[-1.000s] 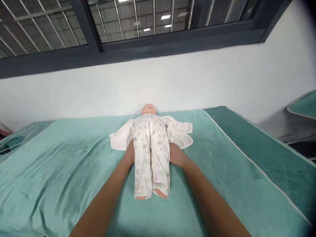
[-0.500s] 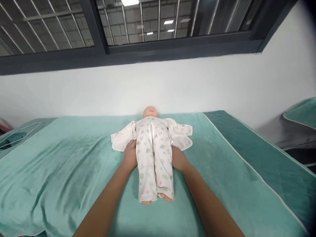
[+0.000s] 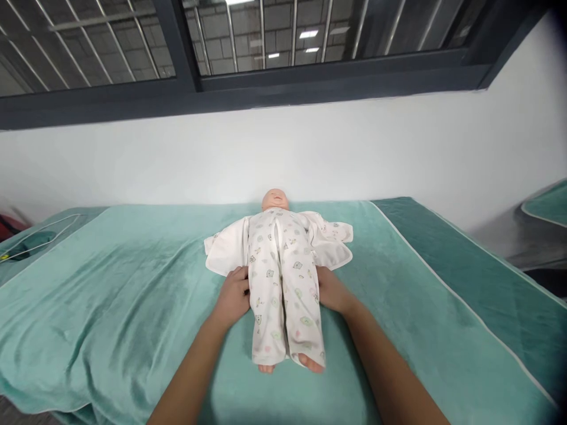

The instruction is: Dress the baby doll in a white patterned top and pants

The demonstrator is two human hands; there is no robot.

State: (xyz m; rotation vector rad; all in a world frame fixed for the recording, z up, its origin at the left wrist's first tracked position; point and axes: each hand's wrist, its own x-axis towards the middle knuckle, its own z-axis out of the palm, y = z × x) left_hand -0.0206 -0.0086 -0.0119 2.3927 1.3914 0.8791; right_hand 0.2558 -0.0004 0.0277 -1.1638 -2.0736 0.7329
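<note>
On the green cover [image 3: 133, 283], the doll [image 3: 275, 199] lies at frame centre, long axis near-vertical, head toward the upper edge. Versus one second earlier, the hands sit lower along the patterned trousers [image 3: 301, 295]: left hand [image 3: 233, 295], partly curled, and right hand [image 3: 333, 289], fingers hidden, are apart, touching opposite outer edges; grip cannot be determined. The frame-right foot [image 3: 311, 362] protrudes further.

No readable words, numbers or signs are showing, patterned trousers [image 3: 267, 289] between the fingers [image 3: 240, 274] are bearing small prints without legible lettering, white top [image 3: 230, 247] beyond the fingers and green cover [image 3: 133, 283] beneath are displaying no readable label.
</note>
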